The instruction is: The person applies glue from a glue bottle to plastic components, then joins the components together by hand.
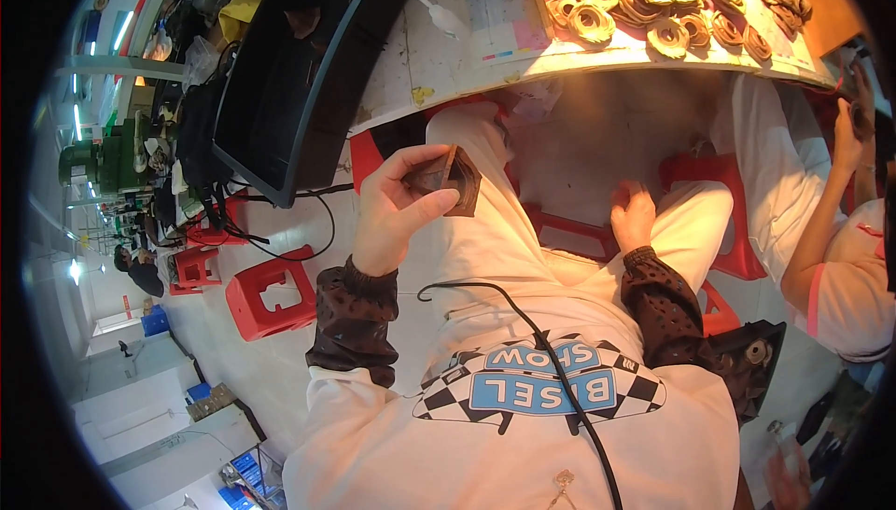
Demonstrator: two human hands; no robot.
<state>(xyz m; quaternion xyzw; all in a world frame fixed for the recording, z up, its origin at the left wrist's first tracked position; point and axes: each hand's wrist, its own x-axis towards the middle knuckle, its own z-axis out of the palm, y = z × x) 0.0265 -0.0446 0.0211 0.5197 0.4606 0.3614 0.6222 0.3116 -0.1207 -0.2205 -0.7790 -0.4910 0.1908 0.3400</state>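
Wide fisheye view, bounded by a black circular vignette. Straight edges, such as the rim of the surface (597,60) and the black tray (299,71), bow toward the periphery. Illumination is bright, even and indoor; ceiling tube lights (122,30) at far left appear as blown-out white streaks. A warm orange cast falls beneath the surface, where the shadow is deepest. The white clothing at centre is near overexposure, with soft shadows in its folds. The right hand (633,214) is slightly motion-blurred; the left hand (397,207) is sharp. Detail softens and compresses at the margins.
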